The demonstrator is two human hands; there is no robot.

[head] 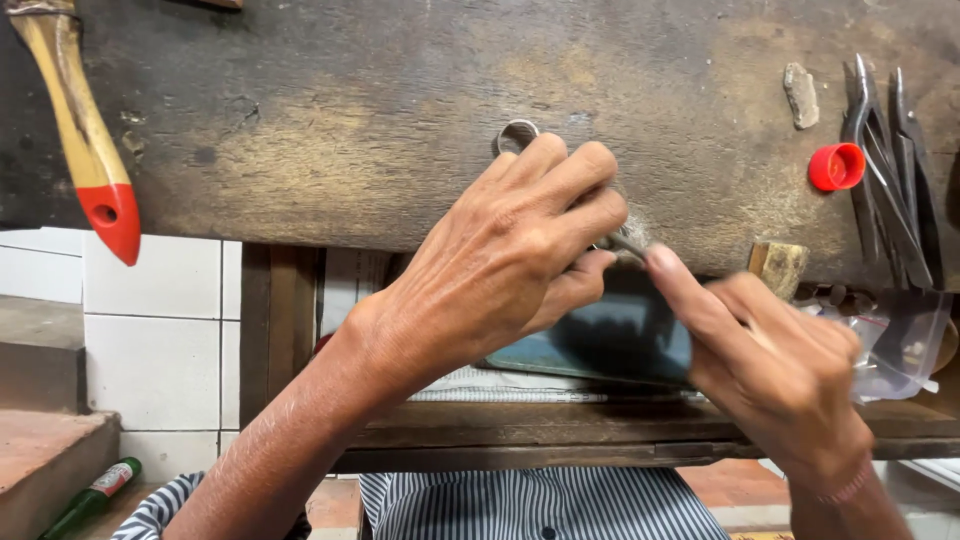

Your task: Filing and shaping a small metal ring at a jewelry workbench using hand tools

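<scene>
My left hand [510,250] is closed around a grey metal ring-shaped piece [513,133], whose loop sticks out above my knuckles against the edge of the dark wooden workbench [330,110]. My right hand [775,375] comes in from the right, blurred, with its forefinger stretched toward a thin metal tool [628,243] that meets the piece below my left fingers. How my right hand grips that tool is hidden by the blur.
A paintbrush handle with a red tip [85,140] hangs at the left. A red cap [836,166], pliers [890,170] and a small stone [800,95] lie on the bench at right. A drawer [560,425] below holds a blue-grey sheet and a plastic bag [900,345]. A green bottle [95,495] lies on the floor.
</scene>
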